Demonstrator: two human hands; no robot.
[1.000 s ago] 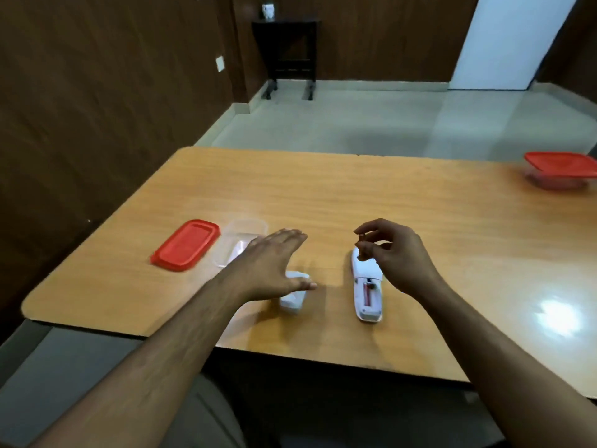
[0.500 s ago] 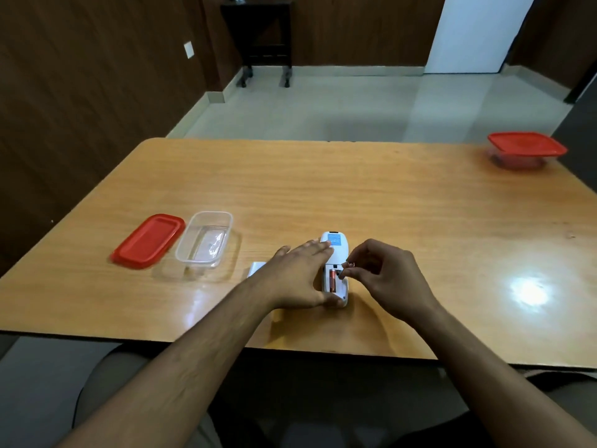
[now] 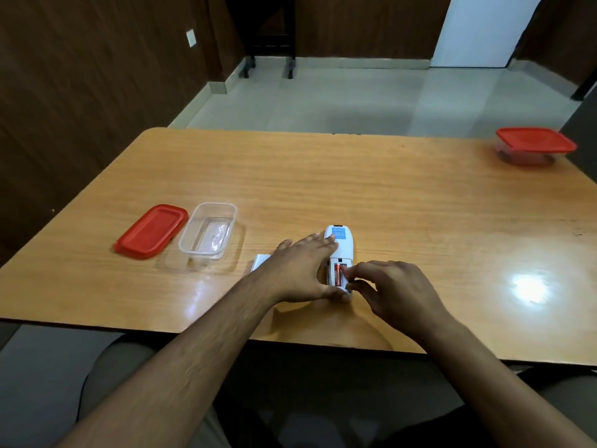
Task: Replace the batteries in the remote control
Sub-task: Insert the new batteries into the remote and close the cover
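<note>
A white remote control (image 3: pixel 340 244) lies face down near the table's front edge, its battery bay uncovered. One red battery (image 3: pixel 337 275) sits in the bay. My left hand (image 3: pixel 298 271) rests flat along the remote's left side, fingers straight, thumb at its near end. My right hand (image 3: pixel 391 289) pinches a second red battery (image 3: pixel 344 270) and holds it tilted at the bay's right slot. The white battery cover (image 3: pixel 259 260) lies on the table just left of my left hand, partly hidden by it.
A clear plastic box (image 3: pixel 208 231) stands left of the remote, with its red lid (image 3: pixel 151 231) beside it. A second box with a red lid (image 3: pixel 534 145) sits at the table's far right corner. The wooden table (image 3: pixel 355 185) ends close below my wrists.
My left hand moved from the cover onto the remote and steadies it. My right hand came down and brought the battery to the bay.
</note>
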